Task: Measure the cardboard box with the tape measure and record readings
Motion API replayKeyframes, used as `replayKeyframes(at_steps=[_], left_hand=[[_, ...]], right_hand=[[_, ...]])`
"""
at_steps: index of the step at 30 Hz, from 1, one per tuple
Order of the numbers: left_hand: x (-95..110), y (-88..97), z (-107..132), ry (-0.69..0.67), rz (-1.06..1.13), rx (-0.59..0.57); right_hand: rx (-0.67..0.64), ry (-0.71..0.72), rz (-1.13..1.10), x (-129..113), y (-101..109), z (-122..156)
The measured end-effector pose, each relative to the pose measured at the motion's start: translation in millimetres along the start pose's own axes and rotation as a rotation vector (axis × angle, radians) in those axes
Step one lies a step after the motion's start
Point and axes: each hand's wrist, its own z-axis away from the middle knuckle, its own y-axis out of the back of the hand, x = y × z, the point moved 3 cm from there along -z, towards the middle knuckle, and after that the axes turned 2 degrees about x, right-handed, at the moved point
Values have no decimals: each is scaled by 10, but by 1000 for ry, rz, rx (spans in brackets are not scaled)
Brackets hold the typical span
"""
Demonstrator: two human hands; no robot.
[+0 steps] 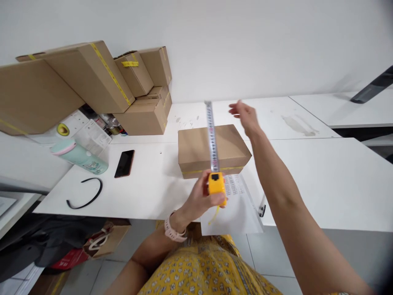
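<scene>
My left hand [204, 194] is wrapped round a yellow tape measure [217, 187]. Its metal blade [211, 139] is pulled out and points away from me, passing above a closed cardboard box [196, 147] with yellow tape along its near side. The blade's hooked end is beyond the box's far edge. To the right of that end, my right hand [244, 114] is raised with nothing in it, fingers apart and slightly curled. A printed paper sheet [233, 217] lies partly under the box and reaches over the table's front edge.
Several cardboard boxes [141, 119] are stacked at the back left. A mint-green bottle [82, 155], a phone [124, 164] and a black curved band [100, 190] lie on the left of the white table [307, 180]. A pen [262, 207] is near the front edge.
</scene>
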Motion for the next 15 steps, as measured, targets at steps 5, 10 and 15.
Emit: replayKeyframes(at_steps=[5,10,15], left_hand=[[-110,705,374,-223,-241,406],[-206,963,172,-154,-145,437],[259,1095,-110,-284,-156,398]], right_hand=[[228,-111,121,362,673,732],[-3,-131,145,480,538,1354],[20,23,190,49,433,1114]])
